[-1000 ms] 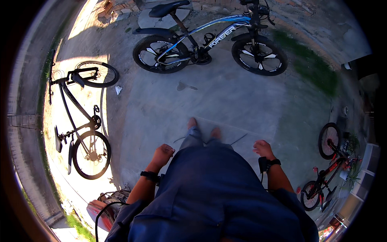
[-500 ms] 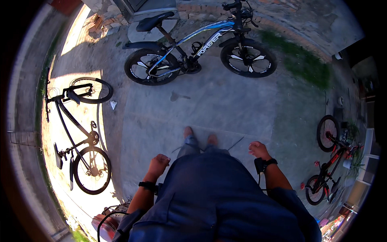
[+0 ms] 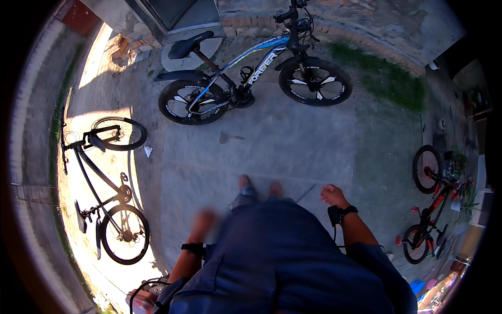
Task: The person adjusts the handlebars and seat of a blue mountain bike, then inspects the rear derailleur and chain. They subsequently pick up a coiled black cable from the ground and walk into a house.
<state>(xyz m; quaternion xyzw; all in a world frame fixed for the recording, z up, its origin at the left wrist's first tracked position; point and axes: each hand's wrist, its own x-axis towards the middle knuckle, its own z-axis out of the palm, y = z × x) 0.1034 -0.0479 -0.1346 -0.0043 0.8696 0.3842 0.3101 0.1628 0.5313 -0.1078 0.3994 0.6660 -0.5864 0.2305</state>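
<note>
My left hand (image 3: 204,224) hangs beside my dark blue clothing, smeared by motion, so its fingers cannot be made out. On the other side, my right hand (image 3: 333,195) is held out with its fingers curled in and nothing visible in them. Neither hand touches any object. Each wrist wears a black band, and a small black device (image 3: 335,214) with a cable sits at the right one. Ahead of me a blue and black bicycle (image 3: 240,76) stands upright on the concrete, beyond reach of both hands.
A black bicycle (image 3: 99,178) is at the left in sunlight. Far right is a smaller red and black bicycle (image 3: 432,209) near potted plants (image 3: 463,206). Behind the blue bicycle are a doorway (image 3: 178,15), a brick-based wall (image 3: 355,31) and a grass strip (image 3: 379,78).
The view has turned slightly: the blue bicycle and the left bicycle sit lower in the picture. My left hand has gone from sharp to blurred. My right hand stays curled in nearly the same place.
</note>
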